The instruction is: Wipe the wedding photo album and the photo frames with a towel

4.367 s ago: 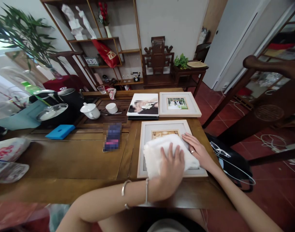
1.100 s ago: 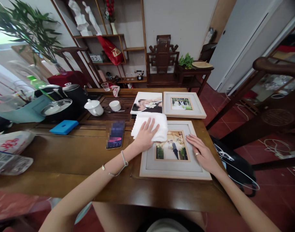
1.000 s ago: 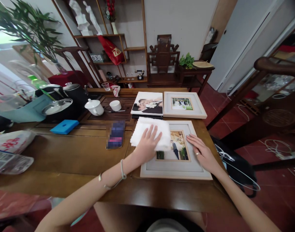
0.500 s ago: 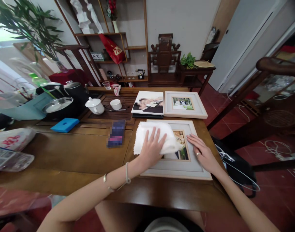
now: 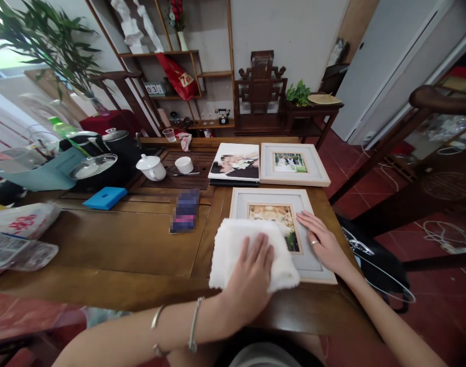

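Observation:
My left hand (image 5: 250, 278) lies flat with fingers spread on a white cloth (image 5: 233, 244), pressing it onto the near left part of a white-framed photo (image 5: 273, 201) that lies on the wooden table (image 5: 122, 244). The cloth covers the frame's near left corner and part of the picture. Flat on the frame's right border rests my right hand (image 5: 320, 242), fingers stretched out and a ring on one finger, holding the frame still.
Behind it lie a second white-framed photo (image 5: 294, 163) and an unframed print (image 5: 235, 162). A phone (image 5: 184, 210) lies left of the frame. Farther left are a white teapot (image 5: 151, 168), a cup (image 5: 184, 164), a blue pad (image 5: 105, 197), kettles and plastic bags. A chair (image 5: 432, 148) stands at right.
My left hand has dragged the cloth from the frame's far left corner down toward me to the near left corner, uncovering the top of the picture. My right hand stayed put.

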